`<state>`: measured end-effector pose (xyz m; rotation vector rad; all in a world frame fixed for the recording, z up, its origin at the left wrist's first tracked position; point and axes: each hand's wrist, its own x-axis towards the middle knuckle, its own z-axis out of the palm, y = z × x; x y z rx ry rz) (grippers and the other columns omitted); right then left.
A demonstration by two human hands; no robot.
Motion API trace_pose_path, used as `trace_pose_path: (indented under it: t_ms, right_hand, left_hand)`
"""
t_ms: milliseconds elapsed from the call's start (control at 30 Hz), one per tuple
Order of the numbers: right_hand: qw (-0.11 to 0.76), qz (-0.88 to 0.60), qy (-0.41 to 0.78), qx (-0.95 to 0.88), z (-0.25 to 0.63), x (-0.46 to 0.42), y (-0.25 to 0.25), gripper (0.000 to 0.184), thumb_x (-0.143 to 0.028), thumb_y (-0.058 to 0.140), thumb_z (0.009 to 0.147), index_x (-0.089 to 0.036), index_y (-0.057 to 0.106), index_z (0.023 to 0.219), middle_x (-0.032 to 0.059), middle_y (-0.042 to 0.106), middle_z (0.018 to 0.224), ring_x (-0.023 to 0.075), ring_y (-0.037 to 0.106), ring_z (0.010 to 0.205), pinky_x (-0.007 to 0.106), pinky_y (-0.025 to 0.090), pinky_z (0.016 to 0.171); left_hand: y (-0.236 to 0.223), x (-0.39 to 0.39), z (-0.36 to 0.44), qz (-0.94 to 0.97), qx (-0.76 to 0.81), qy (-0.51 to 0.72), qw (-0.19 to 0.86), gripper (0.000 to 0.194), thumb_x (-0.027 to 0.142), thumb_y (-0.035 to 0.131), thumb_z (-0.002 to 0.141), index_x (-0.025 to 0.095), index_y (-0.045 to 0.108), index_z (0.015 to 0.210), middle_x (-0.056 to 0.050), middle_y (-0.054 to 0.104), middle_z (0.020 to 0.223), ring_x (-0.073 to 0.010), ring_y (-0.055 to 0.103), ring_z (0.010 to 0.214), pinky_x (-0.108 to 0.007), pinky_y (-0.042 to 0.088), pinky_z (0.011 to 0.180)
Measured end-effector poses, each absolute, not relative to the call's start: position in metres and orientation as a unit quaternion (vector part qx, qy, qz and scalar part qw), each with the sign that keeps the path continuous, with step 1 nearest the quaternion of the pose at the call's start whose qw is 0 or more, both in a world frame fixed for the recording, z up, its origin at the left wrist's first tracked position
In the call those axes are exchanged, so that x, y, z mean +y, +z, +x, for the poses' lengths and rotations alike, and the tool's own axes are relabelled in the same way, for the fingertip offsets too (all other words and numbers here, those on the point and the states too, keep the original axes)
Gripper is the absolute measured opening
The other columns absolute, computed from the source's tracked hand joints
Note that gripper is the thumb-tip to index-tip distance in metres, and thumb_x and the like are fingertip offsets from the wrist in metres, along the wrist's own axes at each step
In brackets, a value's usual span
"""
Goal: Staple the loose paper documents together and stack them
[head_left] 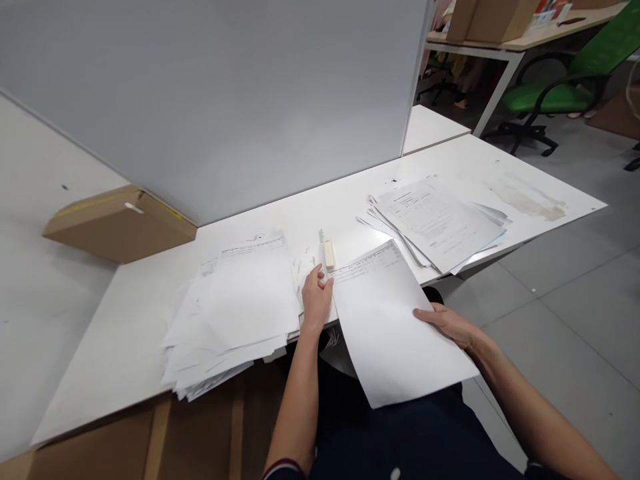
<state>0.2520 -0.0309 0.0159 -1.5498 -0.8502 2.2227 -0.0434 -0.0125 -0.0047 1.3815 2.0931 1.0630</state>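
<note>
Between our hands, the thin white rectangular paper sheet (likely light, floppy, best taken by opposite edges) is pinched by our right hand, our left hand loosely curled alongside.

The fingers of the right hand's grip are mostly hidden beneath the held sheet, whose fine print is too small to read. The lettering on the right stack is equally illegible. In the left stack, lower pages are covered except for their edges. The top edge cuts off the grey panel; the right edge crops the green chair.
</note>
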Motion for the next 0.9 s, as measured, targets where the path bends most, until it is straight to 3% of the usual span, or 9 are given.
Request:
trace_pose_path:
  t_ms: [300,667,800,900]
  right_hand:
    - [0.158,-0.528,0.785,-0.284,0.248,-0.030,0.014,0.025,-0.035,0.067,0.076,-0.012,0.064,0.085,0.0089,0.070,0.075,0.0194,0.066,0.063,0.029,0.053,0.058]
    - [0.149,-0.519,0.785,-0.305,0.248,-0.029,0.012,0.030,-0.039,0.065,0.077,-0.012,0.066,0.089,0.0101,0.072,0.079,0.0199,0.066,0.066,0.029,0.053,0.059]
    - [0.148,-0.572,0.730,-0.342,0.261,-0.026,0.029,0.032,-0.043,0.065,0.077,-0.012,0.066,0.086,0.0102,0.072,0.079,0.0204,0.066,0.064,0.028,0.053,0.056]
    - [0.205,-0.601,0.689,-0.348,0.270,-0.021,0.052,0.034,-0.044,0.066,0.076,-0.014,0.066,0.092,0.0112,0.072,0.084,0.0241,0.067,0.067,0.031,0.054,0.057]
  left_hand:
    - [-0.001,-0.014,-0.044,0.565,0.728,0.349,0.170,0.045,0.024,0.041,0.088,0.027,0.046,0.133,-0.007,0.054,0.098,-0.0147,0.053,0.078,-0.034,0.045,0.081]
    - [-0.012,-0.012,-0.045,0.606,0.726,0.309,0.103,0.048,0.009,0.034,0.086,0.023,0.053,0.127,-0.008,0.051,0.099,-0.0169,0.054,0.083,-0.032,0.047,0.075]
    - [-0.016,-0.013,-0.045,0.609,0.727,0.305,0.085,0.048,0.011,0.034,0.087,0.023,0.048,0.132,-0.009,0.053,0.098,-0.0176,0.055,0.083,-0.032,0.047,0.075]
    - [-0.017,-0.015,-0.043,0.604,0.727,0.317,0.078,0.048,0.016,0.033,0.090,0.021,0.040,0.137,-0.010,0.056,0.098,-0.0196,0.056,0.087,-0.034,0.047,0.077]
